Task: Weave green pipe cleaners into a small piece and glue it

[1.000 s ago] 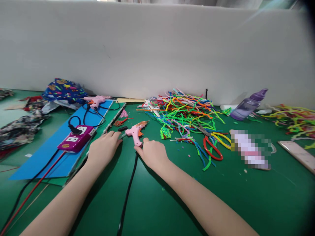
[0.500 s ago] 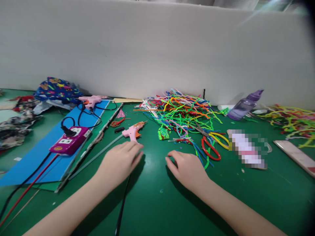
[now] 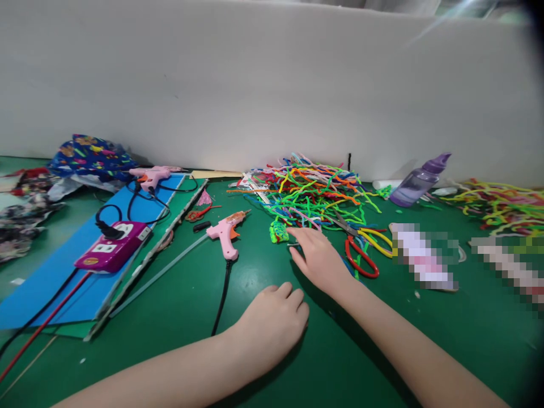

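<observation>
My left hand is over the green table, its fingers curled down and pressed together; whether anything is inside is hidden. Farther forward, my right hand has thumb and fingers apart, close to a small green and blue piece of twisted stems. Behind it spreads a heap of colourful pipe cleaners. Scissors with one red and one yellow handle lie right of my right hand. A pink glue gun with a long glue stick rests on its side, up and left of my left hand.
On the left, a purple power strip sits on a blue board, with cables trailing and a second pink glue gun behind. To the right are a purple bottle, blurred flat objects and more pipe cleaners.
My left hand has moved right and nearer, away from the glue gun, and its fingers have curled. My right hand has moved slightly forward, towards the small green piece.
</observation>
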A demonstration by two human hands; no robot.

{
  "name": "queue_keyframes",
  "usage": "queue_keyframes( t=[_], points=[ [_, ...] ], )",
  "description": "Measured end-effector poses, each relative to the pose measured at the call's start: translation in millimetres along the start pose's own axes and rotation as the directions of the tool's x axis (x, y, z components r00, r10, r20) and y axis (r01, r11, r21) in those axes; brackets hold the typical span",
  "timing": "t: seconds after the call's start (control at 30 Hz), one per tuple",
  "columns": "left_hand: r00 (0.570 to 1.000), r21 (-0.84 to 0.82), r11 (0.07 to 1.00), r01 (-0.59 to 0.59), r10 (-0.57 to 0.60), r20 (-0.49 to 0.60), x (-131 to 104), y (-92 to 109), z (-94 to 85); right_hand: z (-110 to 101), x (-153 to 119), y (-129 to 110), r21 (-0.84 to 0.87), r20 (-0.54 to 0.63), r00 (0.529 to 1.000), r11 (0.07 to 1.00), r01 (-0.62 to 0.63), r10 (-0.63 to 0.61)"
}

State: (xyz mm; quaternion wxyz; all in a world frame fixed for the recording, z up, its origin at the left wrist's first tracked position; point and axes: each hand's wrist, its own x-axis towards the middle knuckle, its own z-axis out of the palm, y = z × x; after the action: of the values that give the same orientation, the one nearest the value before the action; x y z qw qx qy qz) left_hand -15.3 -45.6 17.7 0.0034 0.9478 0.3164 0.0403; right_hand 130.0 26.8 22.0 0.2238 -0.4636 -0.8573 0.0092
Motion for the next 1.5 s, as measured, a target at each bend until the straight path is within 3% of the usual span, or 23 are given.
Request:
queue_keyframes(
  t=[0.2,0.27,0.33,0.4,0.47,0.57,0.63,0.73,0.87,0.97,1.07,1.23,1.37,1.5],
  points=[
    [0.998,-0.108,0.993,0.056,-0.053,0.024,2,-4,-7.1,18,36,-3,-0.084,0.117,0.993,0.996,-0.010,0.020],
    [0.997,-0.231,0.970,0.079,-0.079,0.010,-1,-7,-12.3,19,40,-5,-0.110,0.154,0.988,0.994,-0.009,0.026],
    [0.979,-0.438,0.886,0.153,-0.195,-0.052,-5,-11,-16.1,17,38,-7,-0.072,0.165,0.985,0.997,-0.030,0.042],
    [0.903,-0.656,0.716,0.240,-0.412,-0.120,-9,-15,-17.4,13,32,-9,0.063,0.152,0.986,0.995,-0.081,0.071],
    [0.753,-0.813,0.518,0.267,-0.638,-0.160,-10,-20,-16.3,9,22,-12,0.267,0.116,0.983,0.948,-0.172,0.145],
    [0.535,-0.922,0.322,0.214,-0.829,-0.165,-7,-28,-12.1,6,4,-17,0.592,0.108,0.956,0.755,-0.283,0.273],
    [0.487,-0.956,0.234,0.178,-0.865,-0.121,-4,-30,-7.7,8,-8,-20,0.735,0.132,0.910,0.577,-0.356,0.393],
    [0.539,-0.980,0.141,0.141,-0.841,-0.044,1,-28,1.0,15,-21,-24,0.832,0.116,0.831,0.403,-0.381,0.544],
    [0.620,-0.977,0.145,0.156,-0.785,-0.018,1,-22,10.6,20,-31,-27,0.859,0.069,0.811,0.379,-0.344,0.581],
    [0.657,-0.972,0.184,0.148,-0.753,-0.043,-2,-25,11.5,18,-35,-28,0.878,0.044,0.831,0.376,-0.297,0.554],
    [0.728,-0.952,0.243,0.187,-0.684,-0.032,-7,-34,8.5,14,-38,-26,0.854,0.015,0.877,0.450,-0.261,0.480],
    [0.787,-0.836,0.491,0.246,-0.605,-0.124,-12,-48,3.9,10,-39,-18,0.671,-0.079,0.959,0.726,-0.151,0.273],
    [0.808,-0.743,0.626,0.238,-0.552,-0.207,-14,-53,6.0,12,-37,-12,0.594,-0.103,0.974,0.798,-0.103,0.202],
    [0.836,-0.705,0.660,0.262,-0.520,-0.176,-14,-54,11.6,15,-36,-7,0.526,-0.048,0.985,0.842,-0.119,0.169]
  ],
)
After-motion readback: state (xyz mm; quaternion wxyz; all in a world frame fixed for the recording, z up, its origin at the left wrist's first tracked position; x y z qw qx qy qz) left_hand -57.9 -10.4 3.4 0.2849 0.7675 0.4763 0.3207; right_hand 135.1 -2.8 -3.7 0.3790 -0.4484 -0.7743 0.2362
